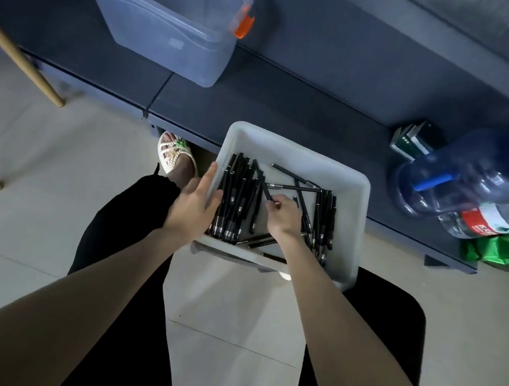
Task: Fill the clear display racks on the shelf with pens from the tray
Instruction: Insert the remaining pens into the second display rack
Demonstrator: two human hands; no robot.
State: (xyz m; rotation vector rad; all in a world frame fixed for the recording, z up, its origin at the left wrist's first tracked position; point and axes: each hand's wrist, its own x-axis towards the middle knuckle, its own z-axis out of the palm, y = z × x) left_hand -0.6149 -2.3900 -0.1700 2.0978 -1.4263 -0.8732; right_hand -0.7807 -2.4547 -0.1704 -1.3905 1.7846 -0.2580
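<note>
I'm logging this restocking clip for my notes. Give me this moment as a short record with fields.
setting: a person's arms reach down to a white tray in front of a dark shelf
tray contents: many black pens, lying loose
left hand: holds the tray's left rim, thumb inside
right hand: pinches one pen inside the tray
display racks: not in view
nearby: clear bin, blue water jug, books
</note>
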